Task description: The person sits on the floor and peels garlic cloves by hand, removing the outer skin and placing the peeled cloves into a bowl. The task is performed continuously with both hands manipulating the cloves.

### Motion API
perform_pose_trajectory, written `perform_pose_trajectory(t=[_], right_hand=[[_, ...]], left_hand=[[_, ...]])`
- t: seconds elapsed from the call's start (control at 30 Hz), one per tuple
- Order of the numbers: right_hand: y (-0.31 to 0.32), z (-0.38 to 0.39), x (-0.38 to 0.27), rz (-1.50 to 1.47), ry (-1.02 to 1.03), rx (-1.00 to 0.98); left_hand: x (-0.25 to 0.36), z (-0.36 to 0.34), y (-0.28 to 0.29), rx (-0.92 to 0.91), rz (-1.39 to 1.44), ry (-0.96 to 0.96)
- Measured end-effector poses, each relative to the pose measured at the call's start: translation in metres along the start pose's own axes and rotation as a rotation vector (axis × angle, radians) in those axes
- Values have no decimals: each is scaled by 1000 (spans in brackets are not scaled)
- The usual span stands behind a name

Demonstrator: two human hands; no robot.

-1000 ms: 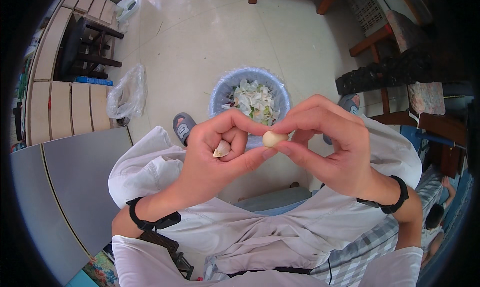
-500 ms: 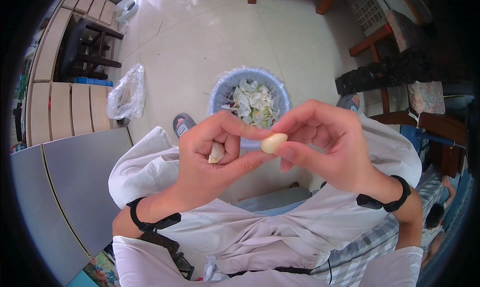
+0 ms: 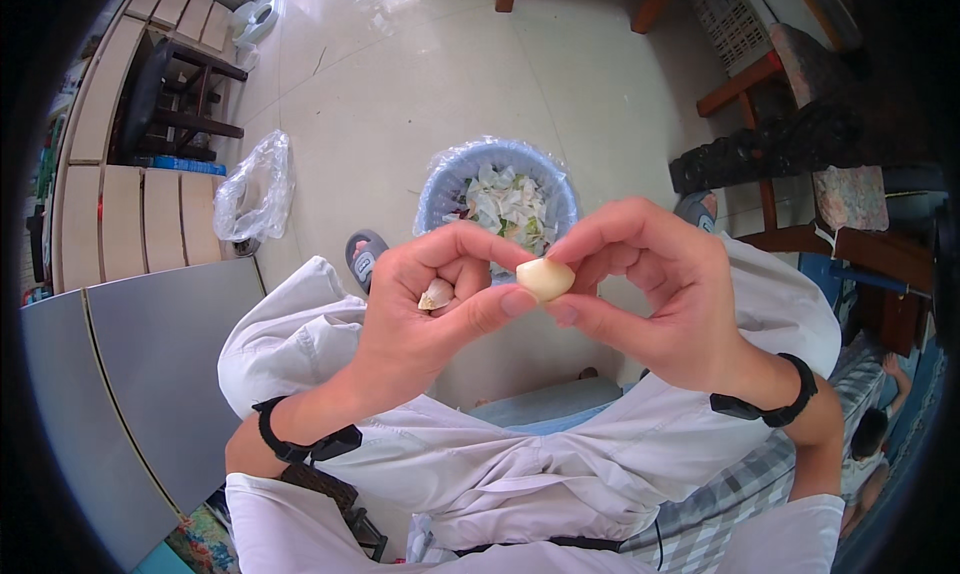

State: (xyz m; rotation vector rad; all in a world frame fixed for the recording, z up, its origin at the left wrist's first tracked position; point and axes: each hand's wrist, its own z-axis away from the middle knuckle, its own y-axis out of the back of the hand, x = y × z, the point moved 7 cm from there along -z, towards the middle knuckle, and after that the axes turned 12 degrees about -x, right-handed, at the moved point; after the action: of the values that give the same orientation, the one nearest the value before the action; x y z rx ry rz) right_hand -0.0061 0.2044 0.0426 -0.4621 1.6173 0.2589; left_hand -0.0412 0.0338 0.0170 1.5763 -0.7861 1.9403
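A pale, peeled garlic clove (image 3: pixel 545 279) is pinched between both hands, above the near rim of a blue bin. My left hand (image 3: pixel 415 294) grips its left side with thumb and forefinger. Curled in the other fingers of that hand is a second garlic clove (image 3: pixel 436 294), still in whitish skin. My right hand (image 3: pixel 660 294) holds the peeled clove's right end between thumb and fingertips. Beneath the hands, the plastic-lined blue bin (image 3: pixel 440 179) contains papery skins (image 3: pixel 505 199) and some green scraps. My hands hide its near side.
A clear plastic bag (image 3: pixel 255 189) lies on the floor to the left, beside beige drawer fronts (image 3: pixel 140 219). A dark stool (image 3: pixel 190 94) stands farther back. Wooden furniture (image 3: pixel 765 124) is on the right. At the lower right, another person (image 3: pixel 868 449) is partly visible near checked fabric (image 3: pixel 735 509).
The peeled clove has turned slightly between my fingertips, and its grip has shifted a little. The unpeeled clove in my left hand now sits at a different angle.
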Motion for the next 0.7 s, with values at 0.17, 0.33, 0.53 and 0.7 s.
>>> perform_pose_trajectory(t=[0.17,0.33,0.53,0.7], right_hand=[[0,1,2,-30,-10,32],[1,2,0,29,-8,43],[2,2,-1,56,-12,28],[3,2,-2,62,34,24]], left_hand=[[-5,0,-2,-28,90,17],[-11,-1,-4,-44,172,63],[-10,-1,-4,-73,149,78],[-11,-1,-5,-93,166,98]])
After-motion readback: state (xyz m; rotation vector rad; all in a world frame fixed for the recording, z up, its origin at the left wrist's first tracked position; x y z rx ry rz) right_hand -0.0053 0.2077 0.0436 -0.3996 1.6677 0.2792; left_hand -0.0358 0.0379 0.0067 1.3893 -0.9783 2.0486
